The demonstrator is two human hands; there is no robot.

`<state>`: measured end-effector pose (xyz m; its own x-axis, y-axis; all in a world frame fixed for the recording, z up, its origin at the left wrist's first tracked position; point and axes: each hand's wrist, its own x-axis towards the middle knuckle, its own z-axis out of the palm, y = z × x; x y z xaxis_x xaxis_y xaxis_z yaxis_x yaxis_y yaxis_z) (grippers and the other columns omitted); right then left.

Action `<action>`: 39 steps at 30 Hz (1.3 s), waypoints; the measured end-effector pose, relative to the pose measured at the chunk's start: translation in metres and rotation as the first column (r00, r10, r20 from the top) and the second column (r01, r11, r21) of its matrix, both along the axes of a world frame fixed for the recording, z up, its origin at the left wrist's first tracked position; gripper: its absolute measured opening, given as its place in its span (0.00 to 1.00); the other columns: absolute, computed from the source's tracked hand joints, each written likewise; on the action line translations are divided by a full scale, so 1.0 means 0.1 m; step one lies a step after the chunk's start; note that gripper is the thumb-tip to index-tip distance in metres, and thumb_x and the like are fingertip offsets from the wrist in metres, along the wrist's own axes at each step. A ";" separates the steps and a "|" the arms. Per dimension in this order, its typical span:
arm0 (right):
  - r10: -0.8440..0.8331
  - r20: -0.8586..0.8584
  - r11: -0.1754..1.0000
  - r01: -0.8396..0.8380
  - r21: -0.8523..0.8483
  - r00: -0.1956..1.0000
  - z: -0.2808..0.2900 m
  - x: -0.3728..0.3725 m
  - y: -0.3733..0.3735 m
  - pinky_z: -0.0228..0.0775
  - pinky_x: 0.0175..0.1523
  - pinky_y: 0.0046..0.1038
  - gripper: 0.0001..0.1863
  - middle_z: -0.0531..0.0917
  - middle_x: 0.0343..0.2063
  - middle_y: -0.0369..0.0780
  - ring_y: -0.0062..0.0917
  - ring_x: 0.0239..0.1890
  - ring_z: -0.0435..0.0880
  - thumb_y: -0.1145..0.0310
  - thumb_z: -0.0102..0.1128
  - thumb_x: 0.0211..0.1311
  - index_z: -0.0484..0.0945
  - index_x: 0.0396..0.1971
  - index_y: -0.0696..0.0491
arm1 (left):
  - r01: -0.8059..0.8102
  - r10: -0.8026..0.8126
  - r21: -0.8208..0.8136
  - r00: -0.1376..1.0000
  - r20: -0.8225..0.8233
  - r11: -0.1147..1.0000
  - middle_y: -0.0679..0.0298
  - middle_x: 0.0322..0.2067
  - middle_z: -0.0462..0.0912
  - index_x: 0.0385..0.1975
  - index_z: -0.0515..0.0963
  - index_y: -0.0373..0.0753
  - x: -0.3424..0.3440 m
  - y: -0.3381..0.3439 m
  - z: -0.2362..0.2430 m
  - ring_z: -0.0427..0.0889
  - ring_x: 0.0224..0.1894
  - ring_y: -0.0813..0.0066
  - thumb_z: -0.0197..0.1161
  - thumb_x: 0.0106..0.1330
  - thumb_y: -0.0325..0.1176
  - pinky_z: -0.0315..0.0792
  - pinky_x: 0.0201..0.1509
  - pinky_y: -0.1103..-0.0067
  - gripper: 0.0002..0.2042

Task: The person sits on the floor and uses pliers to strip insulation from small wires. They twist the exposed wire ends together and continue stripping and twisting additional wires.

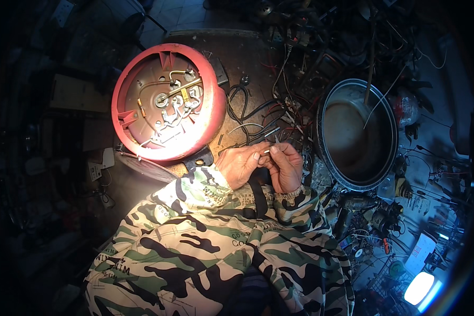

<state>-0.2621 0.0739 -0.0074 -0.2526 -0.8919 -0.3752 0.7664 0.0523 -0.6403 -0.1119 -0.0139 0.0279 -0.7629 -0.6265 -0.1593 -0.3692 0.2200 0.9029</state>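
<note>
My left hand (236,164) and my right hand (283,167) meet at the work surface's near edge, fingers pinched on a small thin light piece (265,151) that looks like a wire end. A narrow pointed metal item (277,140) sticks up at my right fingertips; what it is, I cannot make out. Just beyond lie black cables (239,108) and short pale tube pieces (271,131). To the left sits a round red appliance base (216,97), open, with metal fittings and wires inside.
A large metal pot (353,142) stands on the right. Tangled cables (300,52) fill the back, and tools and clutter (374,226) crowd the lower right beside a lit lamp (418,288). The brown work surface (237,58) runs back to tiled floor (189,13).
</note>
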 end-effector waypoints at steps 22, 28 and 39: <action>0.026 -0.093 0.999 -0.029 -0.028 0.995 -0.04 0.05 0.02 0.79 0.35 0.23 0.06 0.85 0.30 0.44 0.22 0.28 0.83 0.76 0.60 0.67 0.78 0.38 0.63 | 0.067 -0.069 0.087 0.997 0.020 0.994 0.50 0.36 0.84 0.55 0.74 0.36 -0.02 -0.05 0.01 0.83 0.40 0.48 0.39 0.76 0.42 0.77 0.43 0.64 0.21; -0.027 -0.121 0.997 0.035 0.064 0.992 0.10 0.01 -0.01 0.79 0.36 0.25 0.06 0.84 0.30 0.44 0.23 0.29 0.83 0.76 0.60 0.67 0.78 0.38 0.63 | -0.140 0.134 -0.020 0.975 -0.176 0.990 0.53 0.36 0.82 0.53 0.75 0.33 -0.06 0.06 -0.06 0.82 0.33 0.62 0.51 0.73 0.37 0.76 0.39 0.73 0.16; 0.026 -0.160 0.997 -0.014 0.077 0.987 0.06 -0.10 0.07 0.76 0.36 0.21 0.07 0.84 0.30 0.42 0.21 0.29 0.83 0.74 0.61 0.66 0.79 0.38 0.63 | -0.110 0.138 0.169 0.976 -0.166 0.980 0.61 0.41 0.80 0.35 0.81 0.32 0.07 -0.03 -0.22 0.75 0.32 0.83 0.66 0.62 0.24 0.70 0.35 0.85 0.04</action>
<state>-0.2726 0.0808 -0.0010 -0.2972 -0.8681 -0.3975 0.6521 0.1195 -0.7487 -0.1048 -0.0166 0.0056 -0.7059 -0.6956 -0.1337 -0.2165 0.0321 0.9758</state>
